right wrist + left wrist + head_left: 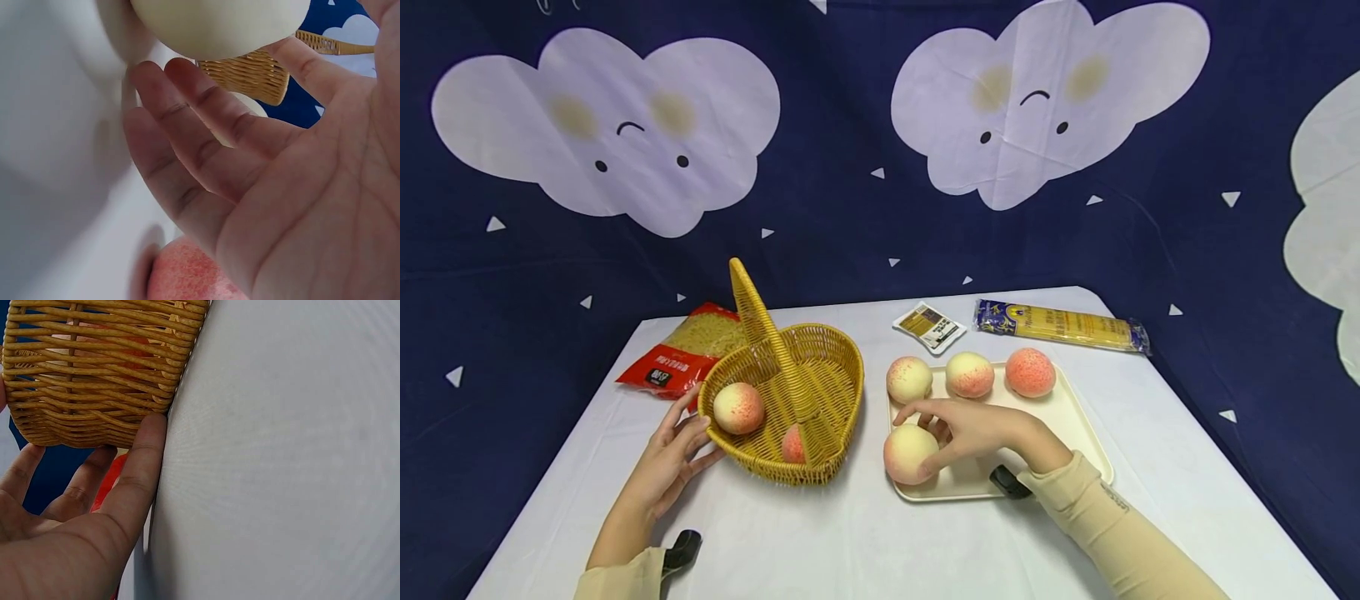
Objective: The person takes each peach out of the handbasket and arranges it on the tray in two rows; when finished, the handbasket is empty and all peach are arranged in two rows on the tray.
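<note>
In the head view my left hand (664, 457) rests its extended fingers against the left side of a woven heart-shaped basket (850, 367). Its thumb (142, 453) touches the wicker low down, close to the tabletop. Inside the basket lie a cream-and-red peach (739, 408) and a redder peach (792, 444), partly hidden by the handle. My right hand (973, 429) reaches over a cream tray (1086, 433), thumb and index finger around a pale peach (910, 454) at the tray's front left corner. In the right wrist view the other fingers spread below this pale peach (219, 28).
Along the tray's back side sit a pale peach (909, 380), a mixed-colour peach (970, 375) and a red peach (1031, 372). Behind the tray are a small packet (929, 327) and a noodle pack (1063, 325). A red pasta bag (688, 350) lies behind the basket.
</note>
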Demonstrator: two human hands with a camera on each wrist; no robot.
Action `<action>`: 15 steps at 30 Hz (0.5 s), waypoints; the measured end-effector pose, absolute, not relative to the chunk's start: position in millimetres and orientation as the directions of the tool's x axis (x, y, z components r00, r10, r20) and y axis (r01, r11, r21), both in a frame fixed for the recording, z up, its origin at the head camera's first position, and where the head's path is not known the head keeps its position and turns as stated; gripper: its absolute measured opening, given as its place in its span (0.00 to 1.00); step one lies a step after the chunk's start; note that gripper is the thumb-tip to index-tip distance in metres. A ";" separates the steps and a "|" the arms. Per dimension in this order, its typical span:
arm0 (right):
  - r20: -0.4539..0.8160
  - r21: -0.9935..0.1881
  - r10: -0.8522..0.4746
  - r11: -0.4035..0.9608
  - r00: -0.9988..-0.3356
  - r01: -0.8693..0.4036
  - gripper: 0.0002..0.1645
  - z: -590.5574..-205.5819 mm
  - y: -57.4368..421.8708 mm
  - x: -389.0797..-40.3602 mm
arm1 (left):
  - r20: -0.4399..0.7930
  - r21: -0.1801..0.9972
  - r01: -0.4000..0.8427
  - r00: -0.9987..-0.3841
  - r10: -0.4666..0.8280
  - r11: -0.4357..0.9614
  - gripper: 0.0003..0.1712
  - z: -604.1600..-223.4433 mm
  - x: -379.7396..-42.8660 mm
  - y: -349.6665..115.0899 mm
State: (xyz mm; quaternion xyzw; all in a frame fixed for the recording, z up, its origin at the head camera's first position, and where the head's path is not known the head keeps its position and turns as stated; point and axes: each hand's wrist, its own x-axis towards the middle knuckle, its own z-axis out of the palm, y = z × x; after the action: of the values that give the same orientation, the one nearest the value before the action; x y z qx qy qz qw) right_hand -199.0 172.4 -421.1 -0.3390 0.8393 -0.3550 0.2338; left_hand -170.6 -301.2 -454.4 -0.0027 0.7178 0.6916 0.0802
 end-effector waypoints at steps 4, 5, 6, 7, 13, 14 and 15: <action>-0.146 -0.748 -0.737 0.519 -0.661 -0.414 0.40 -417.2 171.5 -201.8 | -0.120 0.992 -0.115 -0.987 0.104 0.048 0.42 -454.7 -170.5 -301.1; -0.137 -0.745 -0.741 0.515 -0.658 -0.424 0.41 -415.7 171.3 -203.0 | -0.120 0.992 -0.115 -0.987 0.105 0.048 0.42 -454.7 -170.4 -301.0; -0.131 -0.742 -0.743 0.513 -0.656 -0.433 0.41 -413.9 170.9 -204.3 | -0.119 0.992 -0.115 -0.987 0.105 0.048 0.42 -454.6 -170.4 -301.0; -0.123 -0.738 -0.746 0.510 -0.654 -0.443 0.42 -411.9 170.3 -205.8 | -0.118 0.992 -0.114 -0.987 0.105 0.047 0.42 -454.5 -170.5 -301.0; -0.056 -0.736 -0.774 0.459 -0.630 -0.498 0.41 -397.2 164.2 -217.5 | -0.113 0.993 -0.109 -0.988 0.107 0.037 0.42 -454.4 -170.7 -301.2; -0.042 -0.736 -0.779 0.448 -0.626 -0.508 0.40 -394.3 162.4 -219.7 | -0.113 0.993 -0.109 -0.988 0.107 0.037 0.42 -454.4 -170.6 -301.2; -0.030 -0.729 -0.780 0.445 -0.625 -0.520 0.39 -392.0 160.5 -222.3 | -0.114 0.993 -0.111 -0.988 0.107 0.037 0.42 -454.4 -170.6 -301.1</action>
State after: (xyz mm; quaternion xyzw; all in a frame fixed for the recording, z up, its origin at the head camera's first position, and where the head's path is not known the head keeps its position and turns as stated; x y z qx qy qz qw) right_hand -222.3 160.5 -392.0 -0.3918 0.8299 -0.3519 0.1845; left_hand -170.6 -301.1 -454.4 -0.0014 0.7156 0.6941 0.0782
